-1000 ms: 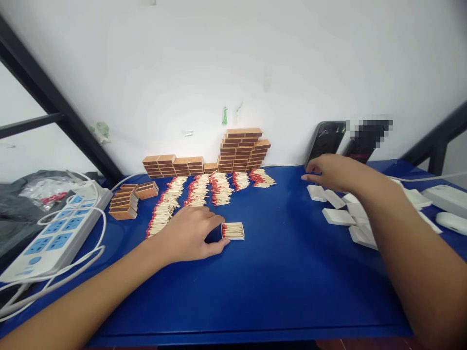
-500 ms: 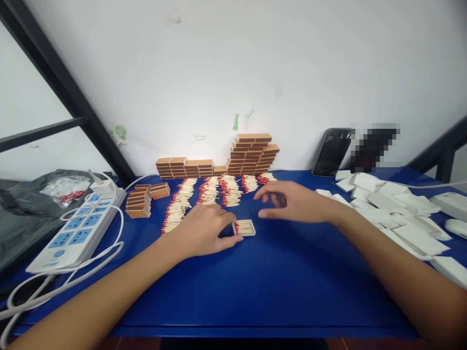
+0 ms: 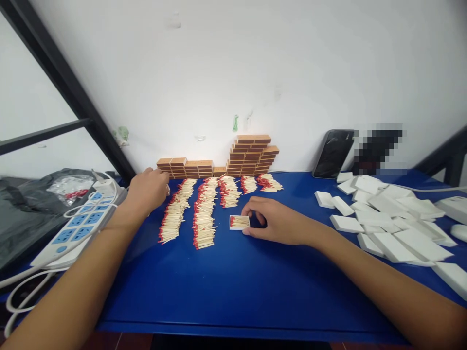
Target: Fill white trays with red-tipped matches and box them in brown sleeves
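Note:
My right hand (image 3: 272, 219) pinches the right end of a small white matchbox tray (image 3: 239, 228), thumb at the near side and fingers at the far side. Matches (image 3: 239, 221) with red heads lie inside the tray. At the left, my left hand (image 3: 150, 190) is curled down over the place of a small pile of matchbox sleeves, covering it; what its fingers hold is hidden. Rows of loose red-headed matches (image 3: 204, 214) lie between the hands and beyond them.
Brown matchboxes (image 3: 251, 155) are stacked against the wall. White trays (image 3: 386, 209) are heaped at the right, near a leaning black phone (image 3: 333, 153). A power strip (image 3: 78, 226) with white cables and a dark plastic bag (image 3: 29, 204) lie on the left of the blue table (image 3: 233, 291).
My left hand has let go of the matchbox tray and moved left and away to the sleeves. My right hand has come down to the tray and taken hold of its right end.

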`<state>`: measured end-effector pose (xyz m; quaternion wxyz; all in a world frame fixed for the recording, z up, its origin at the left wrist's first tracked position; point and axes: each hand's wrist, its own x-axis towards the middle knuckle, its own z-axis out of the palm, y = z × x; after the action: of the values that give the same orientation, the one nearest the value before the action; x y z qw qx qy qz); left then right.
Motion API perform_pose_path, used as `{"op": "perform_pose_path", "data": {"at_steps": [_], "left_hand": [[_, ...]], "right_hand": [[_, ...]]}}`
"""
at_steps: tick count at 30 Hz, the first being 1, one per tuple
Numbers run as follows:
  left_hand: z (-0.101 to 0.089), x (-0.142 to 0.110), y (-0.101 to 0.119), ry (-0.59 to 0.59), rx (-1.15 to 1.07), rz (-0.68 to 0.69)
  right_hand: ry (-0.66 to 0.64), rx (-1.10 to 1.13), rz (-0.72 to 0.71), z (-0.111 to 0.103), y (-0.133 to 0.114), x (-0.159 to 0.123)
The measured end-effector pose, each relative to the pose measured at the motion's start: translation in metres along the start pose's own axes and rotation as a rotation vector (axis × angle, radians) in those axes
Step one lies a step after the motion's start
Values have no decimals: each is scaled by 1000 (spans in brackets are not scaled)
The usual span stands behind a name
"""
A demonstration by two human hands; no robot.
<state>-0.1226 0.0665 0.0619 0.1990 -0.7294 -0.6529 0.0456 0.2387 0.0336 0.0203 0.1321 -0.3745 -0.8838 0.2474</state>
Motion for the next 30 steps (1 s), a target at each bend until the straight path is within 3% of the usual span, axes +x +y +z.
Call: {"op": "perform_pose_path", "data": {"at_steps": [8, 13, 16, 18, 20, 23, 26, 30], "left_hand": [[15, 6, -11, -52, -73, -20], [10, 6, -13, -18, -74, -35], [-4, 4, -6, 104, -129, -80], [-13, 2, 6, 348, -375, -120], [-18, 0, 24, 448, -773, -121], [-18, -6, 55, 336, -1281, -29], [-15, -13, 80, 165, -1496, 57], [-15, -24, 99, -27, -1730, 86]], "right_hand": [[20, 29, -18, 6, 3, 2], [46, 28, -31, 5, 6, 2], [88, -1, -47, 2, 6, 1], [136, -18, -44, 0, 5, 0], [215, -35, -46, -3, 4, 0], [354, -57, -68, -3, 4, 1], [433, -71, -52, -2, 4, 1], [498, -80, -18, -1, 0, 0]]}}
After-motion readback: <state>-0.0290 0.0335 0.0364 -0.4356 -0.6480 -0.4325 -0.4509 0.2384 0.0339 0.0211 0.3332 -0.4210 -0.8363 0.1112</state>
